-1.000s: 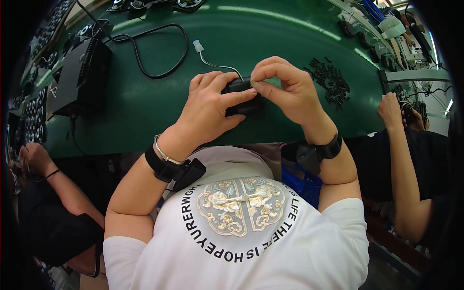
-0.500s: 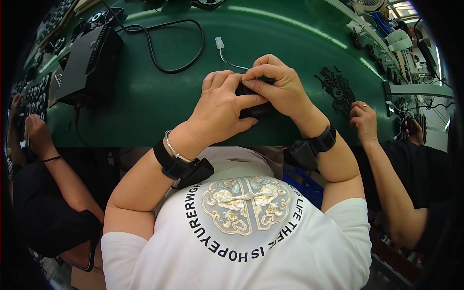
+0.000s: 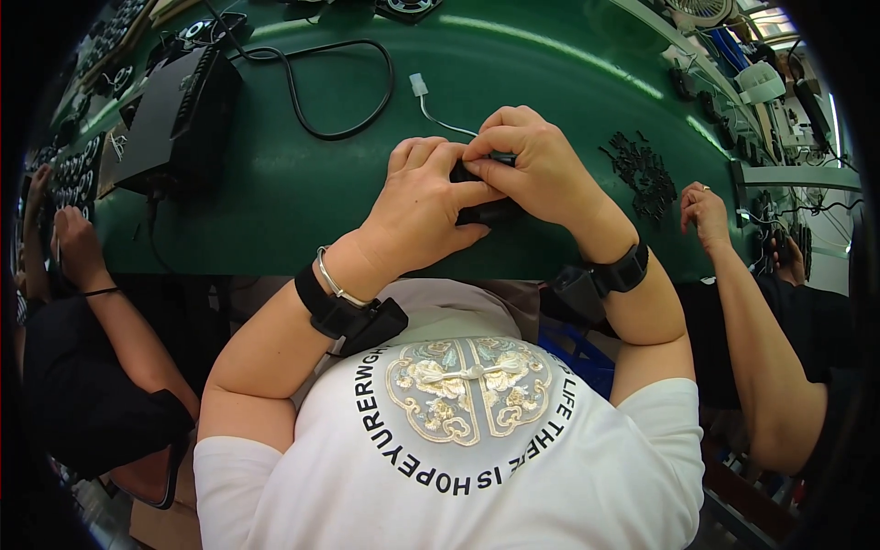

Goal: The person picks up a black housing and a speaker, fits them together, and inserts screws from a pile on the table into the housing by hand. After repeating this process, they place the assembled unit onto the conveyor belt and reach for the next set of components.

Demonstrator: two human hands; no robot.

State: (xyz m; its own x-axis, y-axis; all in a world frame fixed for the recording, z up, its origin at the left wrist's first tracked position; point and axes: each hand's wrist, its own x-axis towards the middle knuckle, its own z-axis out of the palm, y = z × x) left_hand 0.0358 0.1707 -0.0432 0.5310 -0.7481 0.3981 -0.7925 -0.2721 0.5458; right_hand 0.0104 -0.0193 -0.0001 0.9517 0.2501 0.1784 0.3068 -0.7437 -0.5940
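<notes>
On the green table, a dark black part (image 3: 492, 213) is mostly hidden beneath my hands, so its kind cannot be made out. My left hand (image 3: 423, 194) is closed around its left side, thumb below and fingers over the top. With its thumb and forefinger, my right hand (image 3: 543, 170) pinches at the part's upper edge, right against my left fingers; whatever tiny piece lies in the pinch is hidden. A thin pale cable (image 3: 442, 123) leads from behind my right fingers to a white plug connector (image 3: 418, 84) lying on the table.
A black box-shaped device (image 3: 179, 124) stands at the left, with a looped black cable (image 3: 389, 82) beyond it. Small black pieces lie in a heap (image 3: 643, 174) to the right, near a co-worker's hand (image 3: 704, 218). Another person's hand (image 3: 81, 246) is at the left edge.
My hands keep nearly the same grip on the black part. At the right, the co-worker's hand has moved slightly away from the heap of black pieces. The whole view has shifted a little.
</notes>
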